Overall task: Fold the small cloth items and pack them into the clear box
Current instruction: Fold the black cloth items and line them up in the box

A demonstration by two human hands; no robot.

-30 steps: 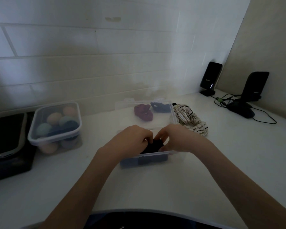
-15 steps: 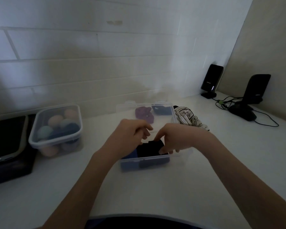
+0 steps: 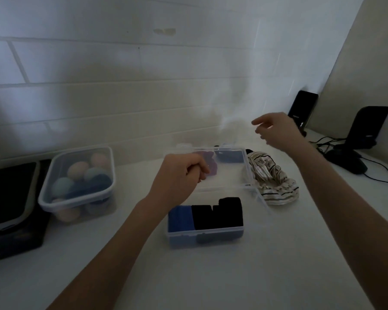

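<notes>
Two folded cloths (image 3: 217,212) upright in clear box (image 3: 205,239), side-by-side L-R.

We stood at a white bench (image 3: 233,276) that ran to a wall of wide, pale tiles (image 3: 121,63) laid in long courses, their grout lines dark. A small chipped patch (image 3: 164,31) marked one tile high up. To the right a plain beige panel (image 3: 372,63) met the tiles at an angle and closed the corner. The light was dim and cool, brightest on the upper left tiles, and a soft grey shadow lay across the middle of the wall. The bench surface was smooth and matte, greyer toward its near edge.
</notes>
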